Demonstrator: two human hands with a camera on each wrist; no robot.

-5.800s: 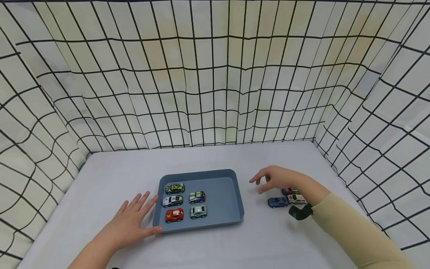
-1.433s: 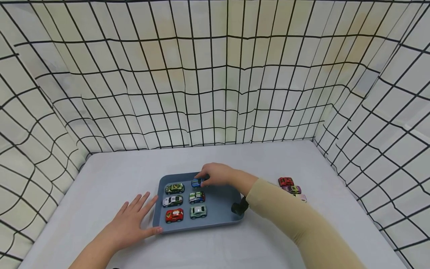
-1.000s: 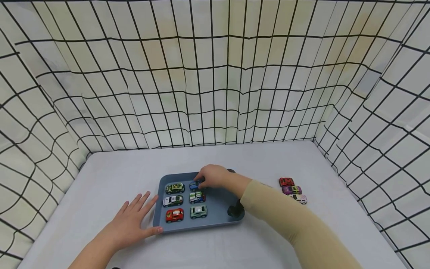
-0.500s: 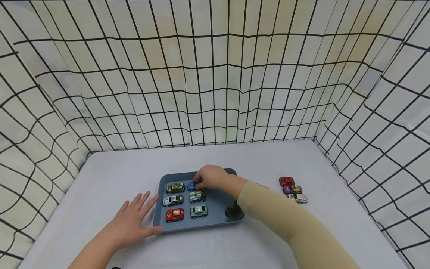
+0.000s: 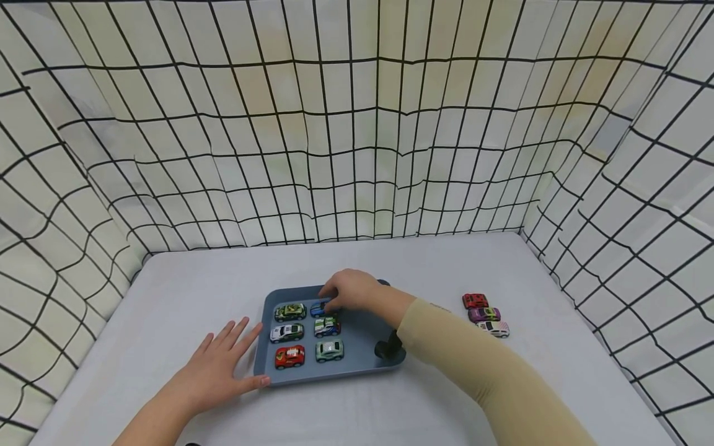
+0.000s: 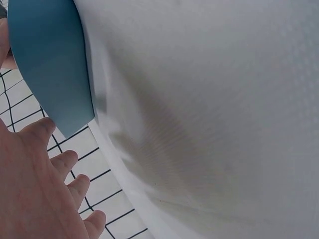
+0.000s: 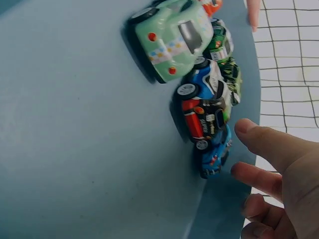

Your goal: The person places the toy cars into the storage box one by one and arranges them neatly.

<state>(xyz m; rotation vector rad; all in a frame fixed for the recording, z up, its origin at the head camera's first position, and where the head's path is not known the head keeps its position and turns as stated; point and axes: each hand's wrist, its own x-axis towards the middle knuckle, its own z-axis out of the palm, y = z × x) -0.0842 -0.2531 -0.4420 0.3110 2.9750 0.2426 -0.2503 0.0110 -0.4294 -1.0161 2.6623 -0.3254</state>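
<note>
Head view: closest in, the left hand [image 5: 219,367] lies spread on the table [image 5: 195,279] beside the tray [image 5: 359,350], fingers straight and holding nothing, thumb at the tray's near left corner. In the tray, front to back and two by two, sit a red car [image 5: 289,357] and a pale green car [image 5: 329,350], a white car [image 5: 287,333] and a striped car [image 5: 326,326], a camouflage car [image 5: 290,312] and a blue car [image 5: 317,309]. The right hand [image 5: 355,290] partly hides the blue car; the right wrist view shows thumb and forefinger apart beside it, so that hand appears to grip nothing. Off to the right on the table, well apart from the tray, stand a pink-and-white car [image 5: 494,329], a purple car [image 5: 484,314] and a black-marked red car [image 5: 475,301]. Beyond rises a white wall [image 5: 337,133] with black grid lines. The step in hand looks like settling the blue car in line; the next move probably calls for lifting clear without nudging the striped car, then reaching for one of the loose three.
</note>
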